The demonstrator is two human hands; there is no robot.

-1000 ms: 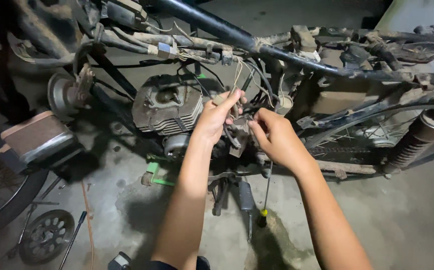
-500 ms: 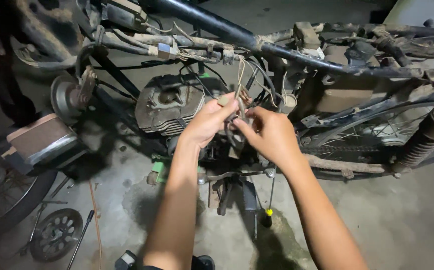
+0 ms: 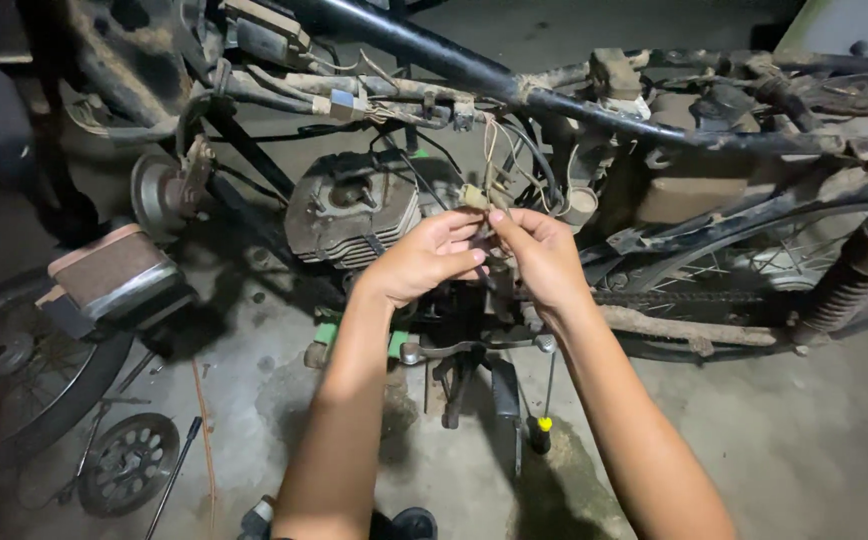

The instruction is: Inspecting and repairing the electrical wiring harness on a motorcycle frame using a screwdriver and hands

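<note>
Both hands have risen slightly toward frame centre since a second ago: left hand (image 3: 424, 262) and right hand (image 3: 542, 255) pinch a pale wire connector (image 3: 473, 196) just above their fingertips, its wires running upward to the motorcycle frame tube (image 3: 474, 75), beside the engine cylinder (image 3: 352, 215).

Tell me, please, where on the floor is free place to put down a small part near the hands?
Bare concrete floor lies right of the right hand, below the rear wheel. Another patch lies between the sprocket and the left hand. Around the screwdriver it is crowded.
</note>
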